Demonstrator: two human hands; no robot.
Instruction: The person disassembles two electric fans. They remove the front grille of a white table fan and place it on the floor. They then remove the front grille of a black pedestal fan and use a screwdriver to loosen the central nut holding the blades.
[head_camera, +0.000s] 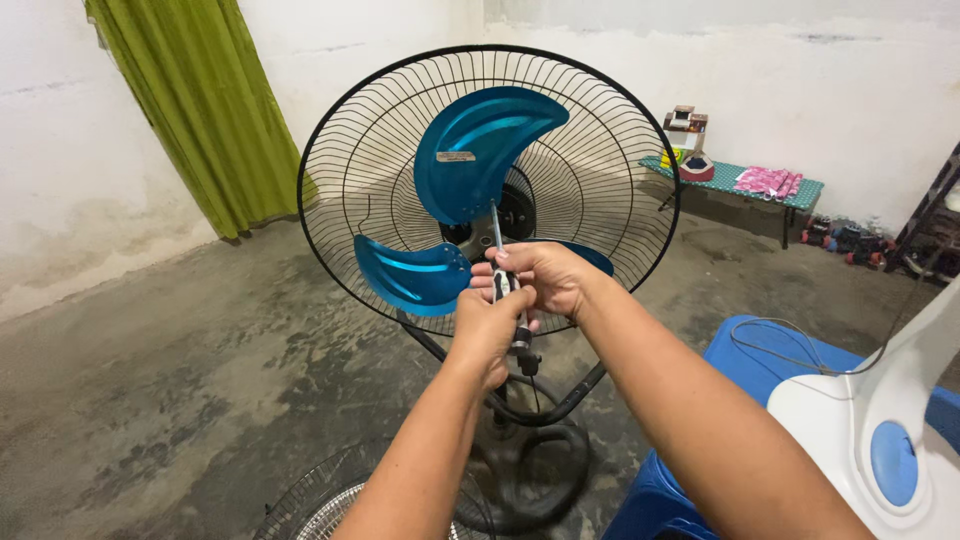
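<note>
A standing fan with a black wire rear guard (360, 130) and three shiny blue blades (480, 145) faces me, its front grille off. Both my hands grip a screwdriver (496, 228) whose metal shaft points up into the black hub (517, 213) at the blades' centre. My left hand (487, 325) wraps the lower part of the handle. My right hand (543, 278) closes over the upper part, just below the hub. The fan's black pole and round base (530, 480) stand on the floor under my arms.
A loose wire grille (320, 505) lies on the concrete floor at bottom left. A blue plastic stool (745, 360) and a white fan body (880, 430) sit at right. A low green bench (790, 195) with small items stands by the far wall; a green curtain (205, 100) hangs left.
</note>
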